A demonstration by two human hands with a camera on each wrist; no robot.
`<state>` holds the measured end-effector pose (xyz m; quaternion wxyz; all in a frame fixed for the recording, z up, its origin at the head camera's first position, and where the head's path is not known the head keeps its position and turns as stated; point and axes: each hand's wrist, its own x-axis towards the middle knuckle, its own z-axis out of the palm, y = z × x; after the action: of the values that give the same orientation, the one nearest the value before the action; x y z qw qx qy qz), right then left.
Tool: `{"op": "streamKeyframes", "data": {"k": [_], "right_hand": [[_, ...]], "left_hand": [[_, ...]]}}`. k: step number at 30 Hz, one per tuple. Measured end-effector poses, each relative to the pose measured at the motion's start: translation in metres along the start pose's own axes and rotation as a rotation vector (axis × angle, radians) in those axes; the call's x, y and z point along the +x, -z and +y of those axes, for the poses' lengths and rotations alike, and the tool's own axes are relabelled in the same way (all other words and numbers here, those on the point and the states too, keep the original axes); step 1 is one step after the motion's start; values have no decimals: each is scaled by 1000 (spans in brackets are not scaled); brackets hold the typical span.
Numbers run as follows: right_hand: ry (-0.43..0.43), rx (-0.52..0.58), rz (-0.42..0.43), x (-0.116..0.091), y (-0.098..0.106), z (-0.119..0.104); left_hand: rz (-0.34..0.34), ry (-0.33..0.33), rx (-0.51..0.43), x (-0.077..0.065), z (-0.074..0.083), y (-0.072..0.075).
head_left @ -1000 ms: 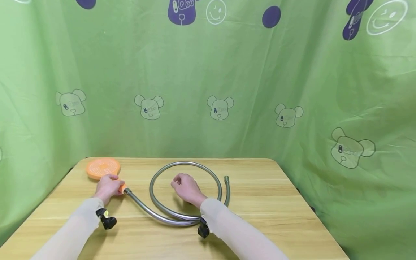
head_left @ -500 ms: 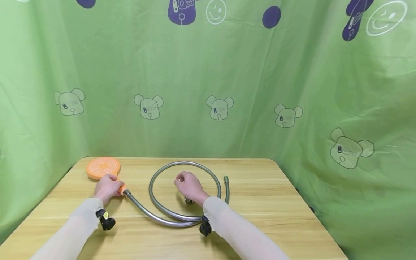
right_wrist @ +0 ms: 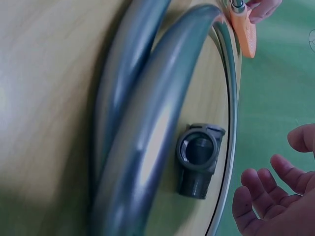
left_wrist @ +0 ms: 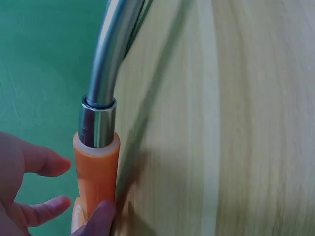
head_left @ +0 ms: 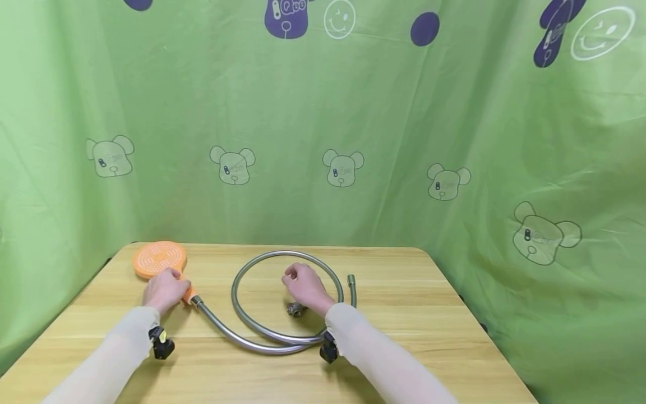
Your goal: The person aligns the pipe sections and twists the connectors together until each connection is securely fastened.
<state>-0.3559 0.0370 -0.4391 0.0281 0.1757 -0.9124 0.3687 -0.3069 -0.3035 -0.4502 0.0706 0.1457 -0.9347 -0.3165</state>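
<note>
My left hand (head_left: 165,289) holds the handle of an orange shower head (head_left: 159,258) at the table's left. In the left wrist view one digit lies on the orange handle (left_wrist: 96,172), while two others are spread beside it. A metal hose (head_left: 237,336) joins the handle's end and lies in a loop. My right hand (head_left: 307,289) hovers over the loop with loosely curled fingers, holding nothing. Near it, inside the loop, a dark metal pipe fitting (right_wrist: 199,152) with a round opening and threaded end lies on the wood.
The wooden table (head_left: 429,348) bears the hose and fitting. The hose's free end (head_left: 351,279) points away at the loop's right. Green printed curtains (head_left: 282,213) enclose the table's back and sides. Each wrist wears a small black camera (head_left: 162,343).
My right hand has shifted to the right and slightly away, uncovering the pipe fitting on the table. My left hand stays at the shower head's handle, almost unmoved.
</note>
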Motion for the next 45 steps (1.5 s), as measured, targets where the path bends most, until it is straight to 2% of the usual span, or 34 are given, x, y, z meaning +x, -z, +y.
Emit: {"op": "streamKeyframes", "data": {"k": [6,10,18,24,31,45], "right_hand": [[-5,-18,13,0,5,5],[-6,-16,25,-1,10,10],[-4,-69,47,-2,20,24],[-30,-52,38,-9,31,31],[-43,-57,80,-10,37,45],[-49,-90,120,-19,55,67]], "left_hand": [[43,4,28,-4,10,3],[77,-39,43,-4,18,4],[93,-107,13,-5,40,4],[82,-145,19,-9,55,3],[93,-171,11,-12,69,0],[60,-223,17,-13,78,-10]]}}
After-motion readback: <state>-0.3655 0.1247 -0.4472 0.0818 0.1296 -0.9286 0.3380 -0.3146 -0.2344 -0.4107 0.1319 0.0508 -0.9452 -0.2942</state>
